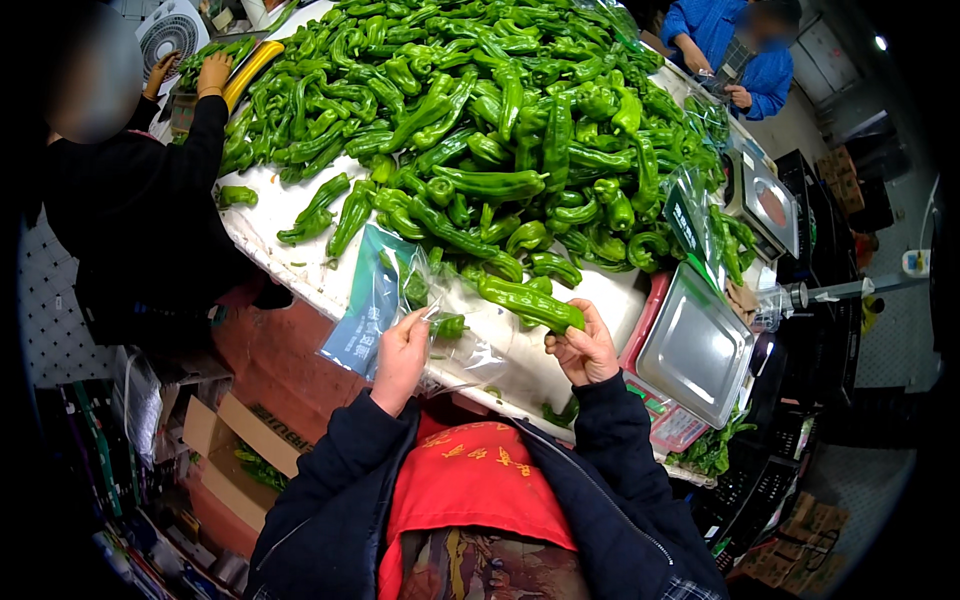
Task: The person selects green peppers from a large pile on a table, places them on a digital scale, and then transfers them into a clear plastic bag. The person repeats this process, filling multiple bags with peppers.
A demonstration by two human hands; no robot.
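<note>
My left hand (402, 362) pinches the edge of a clear plastic bag (350, 318) with a blue-green printed panel. Inside or behind its film, a green pepper or two show near the table edge. Between the fingers and thumb of my right hand (585, 348) is one end of a long green pepper (530, 302), which points up and left over the white table (610, 300). Just beyond both hands rises a large heap of green peppers (490, 150). The bag's mouth is hard to make out.
A red scale with a steel pan (697, 345) stands right of my hand, and another scale (765, 205) sits farther back. Another bag (690, 215) leans on the heap. One person (150, 200) works at left, another (740, 60) at far right. An open carton (240, 450) is below left.
</note>
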